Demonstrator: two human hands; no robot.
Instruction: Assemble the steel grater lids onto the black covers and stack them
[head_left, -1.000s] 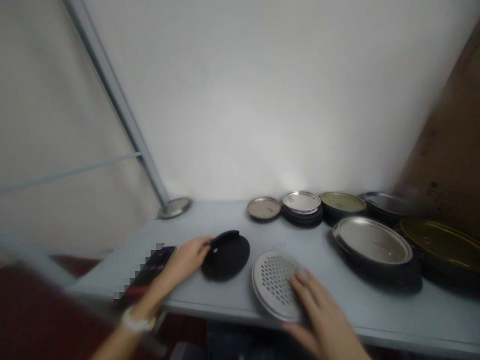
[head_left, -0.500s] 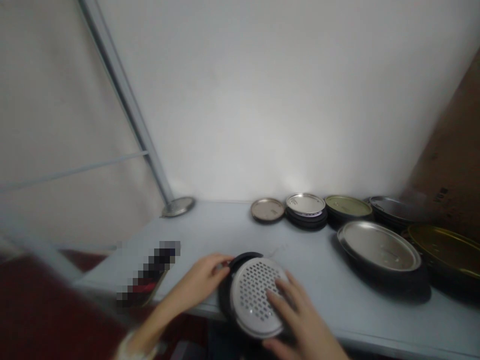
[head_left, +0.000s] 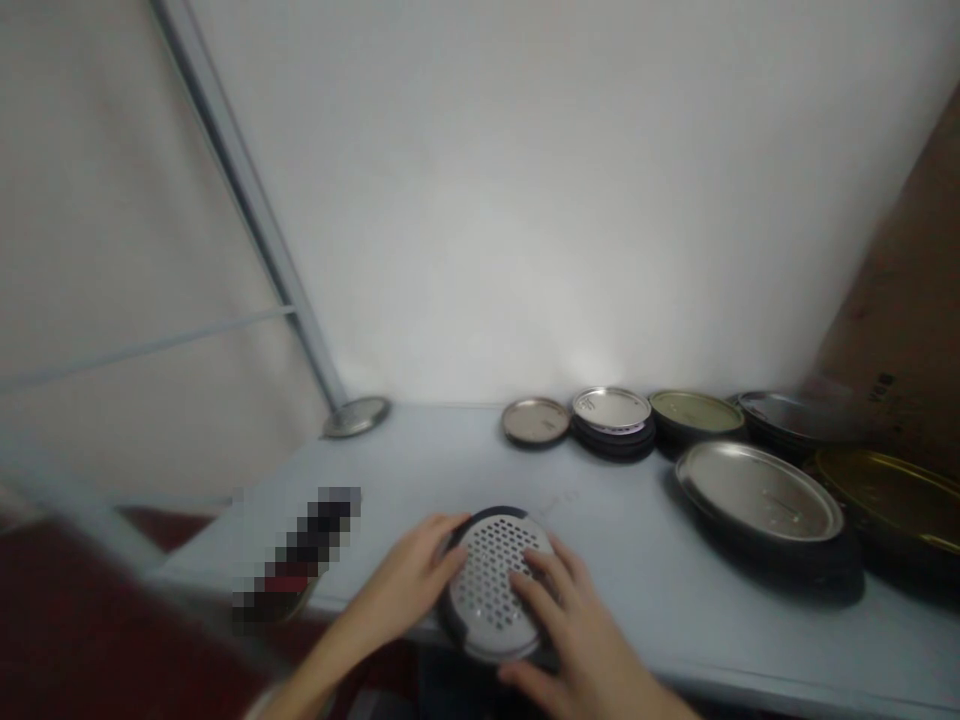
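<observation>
A round silver perforated metal plate lies over a black ring, close to the front edge of the table. Only the left and top rim of the ring shows around the plate. My left hand holds the ring and plate at their left rim, its thumb near the holes. On the other side, my right hand grips the plate, fingertips on its perforated face and thumb at the lower right edge. Part of the right side is hidden under this hand.
Against the wall stand a small round silver lid, a silver-topped black stack and a greenish lid. Larger discs sit at right, beside a brown cardboard box. Another lid lies far left; a pixelated patch covers something nearer.
The perforated plate has shifted left and now covers more of the black ring. My right hand has moved left with it, and the left thumb has come over the plate's edge.
</observation>
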